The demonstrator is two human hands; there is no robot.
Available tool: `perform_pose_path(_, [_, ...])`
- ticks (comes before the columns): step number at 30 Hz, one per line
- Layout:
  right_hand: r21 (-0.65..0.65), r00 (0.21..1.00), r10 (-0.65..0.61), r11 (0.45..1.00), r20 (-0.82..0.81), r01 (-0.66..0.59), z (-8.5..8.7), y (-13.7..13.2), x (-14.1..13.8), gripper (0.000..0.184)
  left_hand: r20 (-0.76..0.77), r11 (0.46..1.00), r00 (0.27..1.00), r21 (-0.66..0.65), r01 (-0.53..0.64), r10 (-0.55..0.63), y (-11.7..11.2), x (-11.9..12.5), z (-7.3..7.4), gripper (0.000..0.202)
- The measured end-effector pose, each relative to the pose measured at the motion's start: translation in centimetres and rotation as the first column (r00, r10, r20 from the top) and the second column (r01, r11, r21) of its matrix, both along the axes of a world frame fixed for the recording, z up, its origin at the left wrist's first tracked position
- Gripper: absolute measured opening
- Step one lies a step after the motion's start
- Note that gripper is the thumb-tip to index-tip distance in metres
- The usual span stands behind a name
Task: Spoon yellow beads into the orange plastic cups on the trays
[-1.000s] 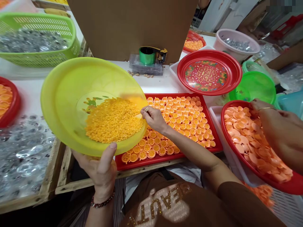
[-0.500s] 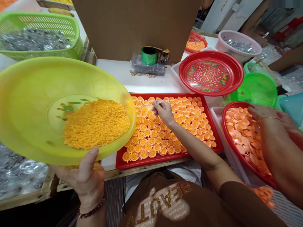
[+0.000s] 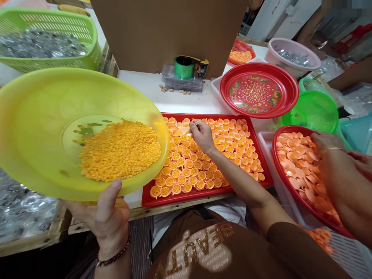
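Yellow bowl (image 3: pixel 37 104) held up at the left of the red tray (image 3: pixel 174 200), tilted; seen from here, its right rim overlaps the tray's left end. Left hand (image 3: pixel 109 217) at the near rim, grip closed on the bowl: thumb over the edge, other fingers below. Right hand (image 3: pixel 201 133) above the tray, grip narrow, fingertips pinching a small pale spoon (image 3: pixel 182 131). Cannot tell whether the spoon touches the cups (image 3: pixel 193 181).

Edges: tray's front side runs along the wooden edge of the tabletop (image 3: pixel 139 89), close to a brown shirt (image 3: pixel 197 252). Behind the tray, a strip of white surface gives room as far as a clear box (image 3: pixel 181 83) bearing green tape (image 3: pixel 183 69). Right side tighter: a red basin (image 3: pixel 274 155) stands just beside, a co-worker's hand (image 3: pixel 322 139) in it among orange pieces (image 3: pixel 296 155).

Looks: bowl wide, smooth, a green and orange print on its bottom. Small yellow beads (image 3: pixel 122 151) heaped toward the right. Cups peach-orange, crowded together; many near ones hold yellow bits.

Farther out: green basket (image 3: pixel 93 42) left, round red platter (image 3: pixel 257 91) right, cardboard (image 3: pixel 171 31) upright behind.
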State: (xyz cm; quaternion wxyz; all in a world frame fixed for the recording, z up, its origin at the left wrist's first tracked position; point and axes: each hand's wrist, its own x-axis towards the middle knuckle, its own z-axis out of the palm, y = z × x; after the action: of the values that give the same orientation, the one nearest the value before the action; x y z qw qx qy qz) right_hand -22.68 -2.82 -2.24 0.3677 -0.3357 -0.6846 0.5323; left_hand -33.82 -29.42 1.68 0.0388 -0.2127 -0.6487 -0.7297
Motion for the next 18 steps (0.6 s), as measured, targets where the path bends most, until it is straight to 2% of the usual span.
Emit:
perform_pose_path(3, [-0.171,1.000,0.011,0.985,-0.022,-0.015,1.2,0.0,-0.6,0.019,0.010,1.000,1.000,0.009,-0.004,0.004,-0.1,0.1,-0.3,0.075])
perform_pose_path(5, [-0.186,0.998,0.045,0.981,-0.035,-0.050,2.0,-0.5,-1.1,0.019,0.014,0.999,1.000,0.038,0.009,-0.009,-0.1,0.2,-0.4,0.080])
perform_pose_path(7, [-0.101,0.996,0.084,0.991,-0.029,-0.087,2.6,-1.4,-1.7,0.019,0.024,0.998,0.999,0.057,0.024,-0.026,0.1,0.3,-0.3,0.080])
perform_pose_path(9, [0.067,0.991,0.136,0.988,0.016,-0.137,2.8,-2.5,-2.4,0.019,0.042,0.997,0.998,0.064,0.033,-0.035,0.4,0.5,-0.1,0.077])
perform_pose_path(11, [0.211,0.977,0.198,0.954,0.083,-0.211,2.7,-3.7,-3.0,0.018,0.053,0.995,0.998,0.095,0.038,-0.043,0.6,0.7,0.2,0.074])
perform_pose_path(12, [0.238,0.968,0.226,0.939,0.110,-0.246,2.6,-4.1,-3.2,0.019,0.049,0.993,0.998,0.109,0.043,-0.048,0.7,0.7,0.3,0.074])
perform_pose_path(14, [0.178,0.958,0.261,0.944,0.119,-0.279,2.2,-4.8,-3.6,0.021,0.027,0.993,0.998,0.104,0.049,-0.052,0.9,0.8,0.3,0.075])
perform_pose_path(16, [0.003,0.962,0.261,0.965,0.083,-0.262,1.8,-4.9,-3.7,0.023,0.029,0.997,0.999,0.067,0.040,-0.042,0.8,0.8,0.2,0.073])
perform_pose_path(18, [-0.206,0.969,0.246,0.950,0.025,-0.236,1.6,-4.6,-3.6,0.021,0.042,0.997,0.999,0.074,0.025,-0.028,0.5,0.7,-0.1,0.075])
